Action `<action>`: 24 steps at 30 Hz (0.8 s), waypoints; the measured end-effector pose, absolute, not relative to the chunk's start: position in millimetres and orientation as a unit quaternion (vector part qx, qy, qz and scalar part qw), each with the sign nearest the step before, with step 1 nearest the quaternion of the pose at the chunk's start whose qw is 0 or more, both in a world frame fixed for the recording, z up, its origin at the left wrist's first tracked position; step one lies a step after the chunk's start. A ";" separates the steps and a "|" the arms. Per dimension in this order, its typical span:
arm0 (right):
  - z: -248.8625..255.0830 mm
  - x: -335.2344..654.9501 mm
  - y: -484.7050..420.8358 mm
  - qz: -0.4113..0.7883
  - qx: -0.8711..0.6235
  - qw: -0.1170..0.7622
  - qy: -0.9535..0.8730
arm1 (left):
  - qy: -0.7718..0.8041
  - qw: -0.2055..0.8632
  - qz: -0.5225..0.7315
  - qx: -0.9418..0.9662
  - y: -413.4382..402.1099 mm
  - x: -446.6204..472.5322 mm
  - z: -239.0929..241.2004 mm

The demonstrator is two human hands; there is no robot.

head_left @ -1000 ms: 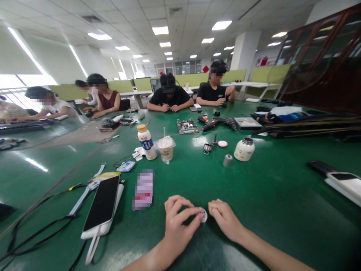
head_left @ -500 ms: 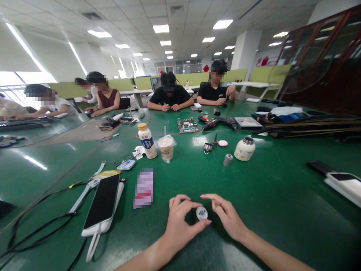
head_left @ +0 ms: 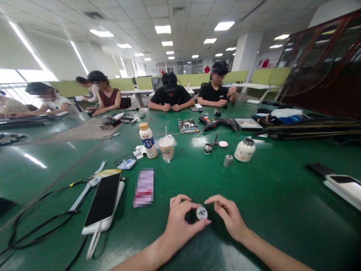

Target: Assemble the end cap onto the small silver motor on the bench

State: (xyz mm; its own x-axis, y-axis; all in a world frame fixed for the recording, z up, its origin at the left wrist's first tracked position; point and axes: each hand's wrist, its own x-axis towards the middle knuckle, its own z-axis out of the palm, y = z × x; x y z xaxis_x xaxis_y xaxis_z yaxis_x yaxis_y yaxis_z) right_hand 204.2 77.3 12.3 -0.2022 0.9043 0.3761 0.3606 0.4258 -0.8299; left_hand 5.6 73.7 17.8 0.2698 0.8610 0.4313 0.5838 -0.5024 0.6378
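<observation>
Between the thumb and index finger of my left hand [head_left: 183,216] is a small round grey part [head_left: 202,213] with dark marks and a hole in its face. The face points up toward me. My right hand [head_left: 229,218] hovers just to the right of it, index finger stretched toward the part's upper edge, with a small gap showing. Nothing is held in my right hand, and its other fingers curl loosely. Farther off stand a grey metal cylinder [head_left: 228,160] and a cream-coloured bottle without a lid [head_left: 244,149].
A phone [head_left: 103,201] on a white power bank and black cables lie at left. A milk bottle [head_left: 148,141], a drink cup [head_left: 167,148], a circuit board [head_left: 188,126] and power drills [head_left: 218,123] occupy the green table [head_left: 270,195]. Several people sit beyond.
My right index finger has shifted slightly right and down, with its tip lower beside the round part. My left hand keeps its hold in the same place.
</observation>
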 end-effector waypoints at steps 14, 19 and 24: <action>44.8 200.1 85.8 0.233 -0.498 0.342 -0.762 | 0.457 0.174 0.399 0.776 72.7 5.9 20.0; 26.7 231.0 121.5 0.168 -0.551 0.341 -0.743 | 0.458 0.186 0.393 0.775 72.5 5.5 20.2; 5.5 248.1 138.3 0.162 -0.561 0.313 -0.749 | 0.454 0.191 0.391 0.777 74.3 5.4 19.2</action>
